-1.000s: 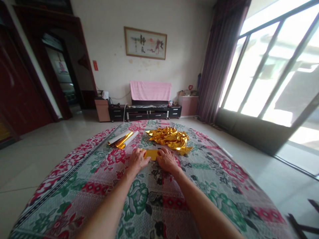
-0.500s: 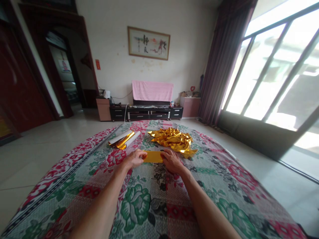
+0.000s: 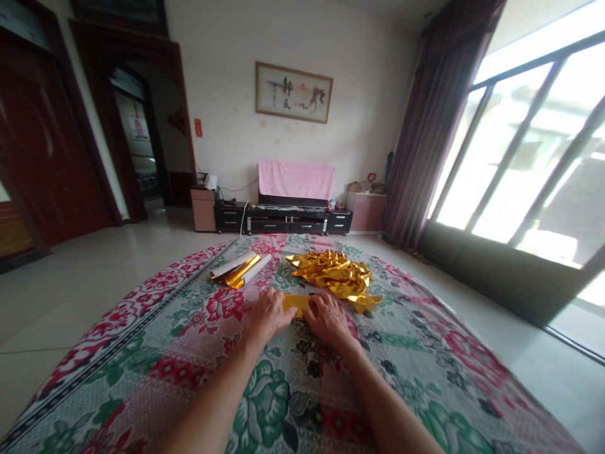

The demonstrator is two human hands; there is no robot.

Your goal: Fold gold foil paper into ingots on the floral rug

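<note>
Between my two hands is a small folded piece of gold foil paper [image 3: 297, 304], low over the patterned cloth. My left hand [image 3: 273, 310] grips its left end, the thumb reaching in along the near edge. On the right end my right hand [image 3: 326, 315] has its fingers curled over the paper, so that end is mostly hidden. Just beyond my right hand lies a heap of folded gold foil pieces [image 3: 335, 274]. Farther left rest loosely rolled gold sheets with white backs [image 3: 241, 268].
A floral cloth [image 3: 265, 397] covers the rounded surface before me. Across the tiled floor stands a low black cabinet [image 3: 283, 221], with a pink towel [image 3: 297, 180] draped above it. A window [image 3: 524, 145] is at the right, a dark red door [image 3: 51, 139] at the left.
My hands have come closer together along the gold foil paper, covering more of it, and my left thumb has moved inward. The view has shifted slightly.
</note>
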